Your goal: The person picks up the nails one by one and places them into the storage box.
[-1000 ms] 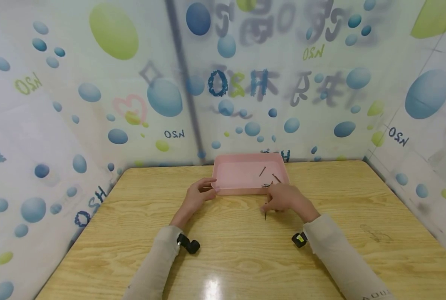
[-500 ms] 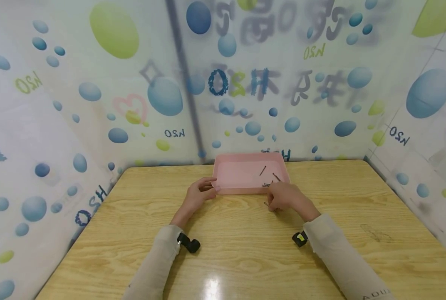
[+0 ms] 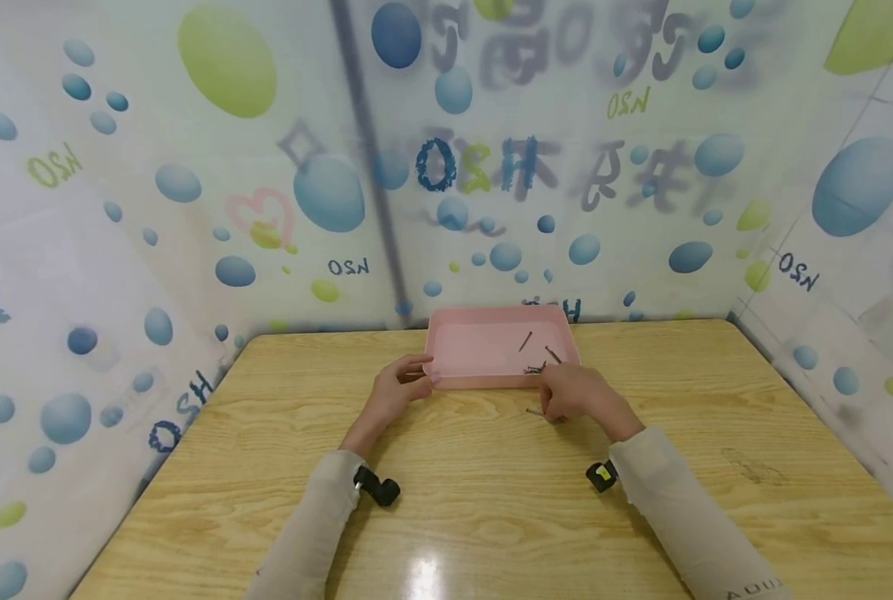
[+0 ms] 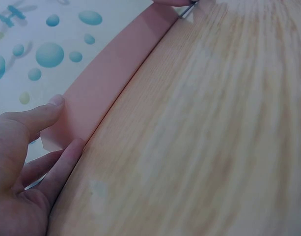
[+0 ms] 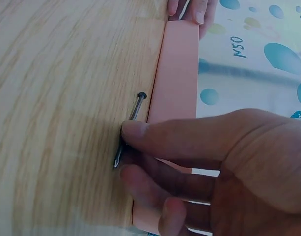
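Observation:
My right hand (image 3: 570, 392) pinches a dark metal nail (image 5: 137, 108) between thumb and fingers, just in front of the pink tray (image 3: 484, 383). In the right wrist view its round head points away from me along the tray wall, and the pointed end shows below the thumb. My left hand (image 3: 397, 387) holds the tray's front left corner, thumb and fingers on either side of it. Inside the tray, several more nails (image 3: 534, 369) lie bunched near the front right. One separate nail (image 3: 526, 342) sits farther back; another is partly behind my right hand.
The tray stands near the back edge of a wood-grain table (image 3: 446, 483). Behind it hangs a patterned curtain (image 3: 454, 250) with blue and green drops, which continues along both sides. A dark scribble-like mark (image 3: 751, 467) is on the table at right.
The nail in my right hand has turned from pointing towards me to pointing leftward, and the fingers have curled in more. My left hand and the tray have stayed in place.

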The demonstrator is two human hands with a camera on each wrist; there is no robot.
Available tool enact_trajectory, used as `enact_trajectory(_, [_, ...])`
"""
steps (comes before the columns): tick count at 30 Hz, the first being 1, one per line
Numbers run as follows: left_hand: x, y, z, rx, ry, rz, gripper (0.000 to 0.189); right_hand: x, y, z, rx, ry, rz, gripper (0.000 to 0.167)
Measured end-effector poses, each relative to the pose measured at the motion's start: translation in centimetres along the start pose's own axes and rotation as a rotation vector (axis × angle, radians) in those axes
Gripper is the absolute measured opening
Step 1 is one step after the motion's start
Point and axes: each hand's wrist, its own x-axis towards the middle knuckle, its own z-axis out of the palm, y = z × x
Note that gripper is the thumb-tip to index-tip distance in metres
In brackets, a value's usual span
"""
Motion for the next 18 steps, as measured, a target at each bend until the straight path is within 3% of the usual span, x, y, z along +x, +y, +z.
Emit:
enact_trajectory(6, [0.0, -0.08, -0.21, 0.006, -0.005, 0.007, 0.048, 0.06, -0.33, -0.06, -0.017, -0.024, 0.034, 0.033])
enact_trajectory(18, [0.11, -0.17, -0.14, -0.008, -0.003, 0.003, 0.046, -0.11, -0.17, 0.31, -0.034, -0.01, 0.053, 0.03])
